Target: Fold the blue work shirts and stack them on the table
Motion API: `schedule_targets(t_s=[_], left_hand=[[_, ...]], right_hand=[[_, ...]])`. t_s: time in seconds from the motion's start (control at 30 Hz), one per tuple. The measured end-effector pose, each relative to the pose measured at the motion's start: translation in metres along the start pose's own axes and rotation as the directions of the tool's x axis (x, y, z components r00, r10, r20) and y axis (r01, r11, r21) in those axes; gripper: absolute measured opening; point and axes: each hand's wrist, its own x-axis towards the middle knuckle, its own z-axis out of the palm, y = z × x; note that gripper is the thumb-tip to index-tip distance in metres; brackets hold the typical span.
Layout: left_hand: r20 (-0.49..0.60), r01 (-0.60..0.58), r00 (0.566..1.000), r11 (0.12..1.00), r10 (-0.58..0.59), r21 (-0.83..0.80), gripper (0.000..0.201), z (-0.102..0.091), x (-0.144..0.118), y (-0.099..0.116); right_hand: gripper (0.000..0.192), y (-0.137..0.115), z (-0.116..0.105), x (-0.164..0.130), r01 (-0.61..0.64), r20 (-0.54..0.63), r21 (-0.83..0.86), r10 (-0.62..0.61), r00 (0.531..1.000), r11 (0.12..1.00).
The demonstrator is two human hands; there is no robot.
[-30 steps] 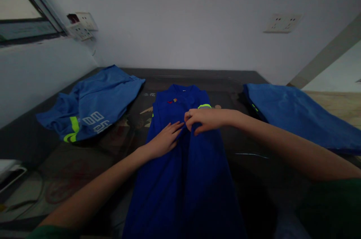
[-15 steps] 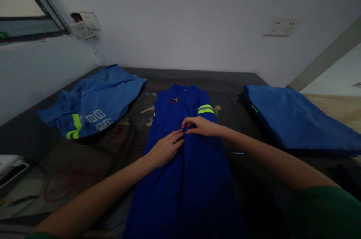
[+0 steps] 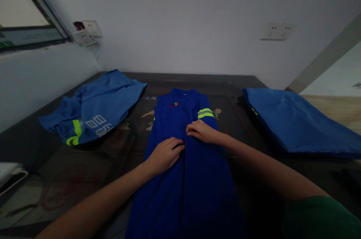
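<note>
A dark blue work garment (image 3: 186,178) with a neon yellow-green reflective band (image 3: 205,113) lies lengthwise on the dark table (image 3: 93,160), collar toward the wall. My left hand (image 3: 165,153) rests on its middle with fingers curled into the cloth. My right hand (image 3: 200,132) presses on the fabric just beyond, fingertips pinching a fold at the centre. The two hands almost touch.
A crumpled lighter blue garment (image 3: 94,107) with yellow stripes and white lettering lies at the left. A flat blue garment (image 3: 290,120) lies at the right. Wall sockets (image 3: 278,31) are on the back wall, more sockets (image 3: 86,32) by the window. A white object (image 3: 9,173) sits at the left edge.
My right hand has slid off the sleeve band toward me, uncovering the reflective stripe. My left hand's fingers have curled from flat into the cloth.
</note>
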Motion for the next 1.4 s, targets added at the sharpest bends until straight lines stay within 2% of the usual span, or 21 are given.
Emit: schedule_targets(t_s=[0.1,0.2,0.3,0.4,0.5,0.57,0.63,0.7,0.77,0.83,0.9,0.97,1.03,1.13,1.3,1.4], left_hand=[[-0.039,0.027,0.999,0.993,-0.031,-0.114,0.027,-0.003,0.001,0.000],[-0.052,0.112,0.991,0.970,-0.126,-0.218,0.025,-0.011,0.009,-0.001],[-0.051,0.208,0.974,0.959,-0.221,-0.195,0.020,-0.018,0.025,-0.003],[-0.010,0.261,0.965,0.961,-0.263,-0.094,0.016,-0.014,0.040,-0.004],[0.049,0.285,0.958,0.956,-0.282,-0.069,0.009,-0.005,0.047,-0.005],[0.081,0.280,0.958,0.957,-0.274,-0.073,0.011,-0.003,0.049,-0.007],[0.149,0.267,0.957,0.958,-0.250,-0.107,0.011,-0.006,0.055,-0.012],[0.238,0.268,0.946,0.944,-0.221,-0.192,0.013,-0.012,0.065,-0.023],[0.235,0.308,0.939,0.918,-0.251,-0.249,0.021,-0.019,0.079,-0.043],[0.088,0.393,0.919,0.907,-0.384,-0.150,0.025,-0.023,0.092,-0.069],[-0.099,0.533,0.844,0.845,-0.526,0.050,0.027,-0.023,0.099,-0.099],[-0.162,0.636,0.772,0.745,-0.615,0.201,0.030,-0.020,0.099,-0.124],[-0.124,0.669,0.738,0.694,-0.663,0.265,0.031,-0.016,0.095,-0.143],[-0.048,0.680,0.719,0.687,-0.694,0.255,0.033,-0.014,0.086,-0.159],[0.109,0.687,0.710,0.718,-0.696,0.112,0.030,-0.022,0.077,-0.171],[0.212,0.677,0.699,0.727,-0.683,0.114,0.025,-0.027,0.074,-0.175]], right_hand=[[0.009,-0.003,0.013,-0.003,0.006,-0.045,-0.159,-0.013,0.999,0.987],[0.013,-0.009,0.020,-0.007,-0.038,-0.128,-0.283,0.001,0.992,0.958],[0.014,-0.016,0.019,-0.010,-0.086,-0.196,-0.244,0.038,0.980,0.966],[0.008,-0.012,0.008,-0.010,-0.051,-0.257,-0.106,0.022,0.966,0.993],[0.010,0.012,-0.011,-0.004,-0.076,-0.389,0.010,0.073,0.919,0.997],[0.012,0.040,-0.027,0.005,-0.151,-0.474,0.071,0.166,0.865,0.986],[0.016,0.072,-0.043,0.017,-0.258,-0.504,0.088,0.267,0.821,0.962],[0.021,0.103,-0.056,0.031,-0.390,-0.486,0.036,0.357,0.798,0.920],[0.024,0.129,-0.064,0.047,-0.486,-0.460,-0.034,0.418,0.783,0.873],[0.024,0.147,-0.065,0.060,-0.528,-0.439,-0.074,0.448,0.779,0.846],[0.021,0.158,-0.061,0.070,-0.545,-0.416,-0.103,0.461,0.783,0.832],[0.018,0.165,-0.055,0.077,-0.562,-0.387,-0.141,0.477,0.789,0.815],[0.017,0.169,-0.050,0.080,-0.572,-0.364,-0.176,0.487,0.794,0.801],[0.017,0.174,-0.046,0.080,-0.577,-0.346,-0.223,0.489,0.800,0.786],[0.018,0.179,-0.045,0.078,-0.592,-0.344,-0.269,0.498,0.796,0.760],[0.018,0.177,-0.044,0.077,-0.599,-0.348,-0.284,0.502,0.792,0.748]])
